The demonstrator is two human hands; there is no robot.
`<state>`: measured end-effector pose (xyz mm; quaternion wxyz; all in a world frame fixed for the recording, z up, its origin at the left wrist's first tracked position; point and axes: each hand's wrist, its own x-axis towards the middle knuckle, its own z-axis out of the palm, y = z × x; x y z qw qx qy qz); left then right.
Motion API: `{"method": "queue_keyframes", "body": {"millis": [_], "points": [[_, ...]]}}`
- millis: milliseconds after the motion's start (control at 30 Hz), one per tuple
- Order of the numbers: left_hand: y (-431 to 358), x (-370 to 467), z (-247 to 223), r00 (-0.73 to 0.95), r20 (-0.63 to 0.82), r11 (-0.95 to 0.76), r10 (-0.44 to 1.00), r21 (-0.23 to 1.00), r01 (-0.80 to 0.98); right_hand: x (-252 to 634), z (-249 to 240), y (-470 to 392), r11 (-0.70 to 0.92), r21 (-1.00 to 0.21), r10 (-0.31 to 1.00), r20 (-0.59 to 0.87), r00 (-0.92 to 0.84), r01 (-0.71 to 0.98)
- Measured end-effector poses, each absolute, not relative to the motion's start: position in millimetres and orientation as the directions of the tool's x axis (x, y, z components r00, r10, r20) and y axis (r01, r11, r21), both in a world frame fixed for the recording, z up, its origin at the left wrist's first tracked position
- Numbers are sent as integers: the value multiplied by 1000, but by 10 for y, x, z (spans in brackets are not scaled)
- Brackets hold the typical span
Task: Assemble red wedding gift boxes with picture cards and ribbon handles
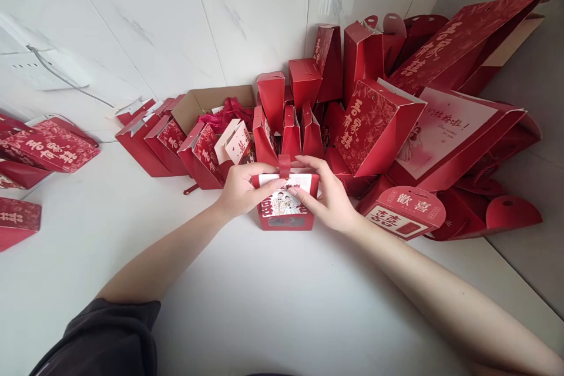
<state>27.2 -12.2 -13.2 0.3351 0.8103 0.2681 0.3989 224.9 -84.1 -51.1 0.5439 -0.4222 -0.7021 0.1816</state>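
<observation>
Between my two hands a small red gift box [286, 222] stands upright on the white table. Its front shows a cartoon couple on a white panel, with a clear window below. A red ribbon [285, 165] stands up as a loop at the middle of its top edge. My left hand [247, 189] grips the box's upper left side, thumb on the front and fingers behind. On the upper right, my right hand [328, 197] holds it the same way, its thumb near the ribbon. Fingers behind the box are partly hidden.
Several red gift boxes [374, 129] crowd the right corner and back wall. A brown carton [215, 100] with dark red ribbons [231, 111] stands behind my left hand. More red boxes [57, 144] lie at far left, below a wall socket [39, 70] with a grey cable.
</observation>
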Motion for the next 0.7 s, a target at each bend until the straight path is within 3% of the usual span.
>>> {"method": "queue_keyframes", "body": {"millis": [100, 233, 333, 700], "points": [[-129, 273, -150, 538, 495, -667, 682, 723, 180, 2239, -538, -840, 608, -651, 745, 666, -41, 455], [-150, 271, -158, 559, 483, -660, 674, 734, 162, 2228, -528, -864, 654, -414, 546, 838, -16, 634], [-162, 270, -169, 564, 488, -666, 666, 730, 155, 2210, -519, -887, 632, -277, 483, 871, -89, 724], [-173, 278, -184, 548, 522, -694, 654, 703, 159, 2220, -539, -881, 601, -213, 455, 883, -111, 770]]}}
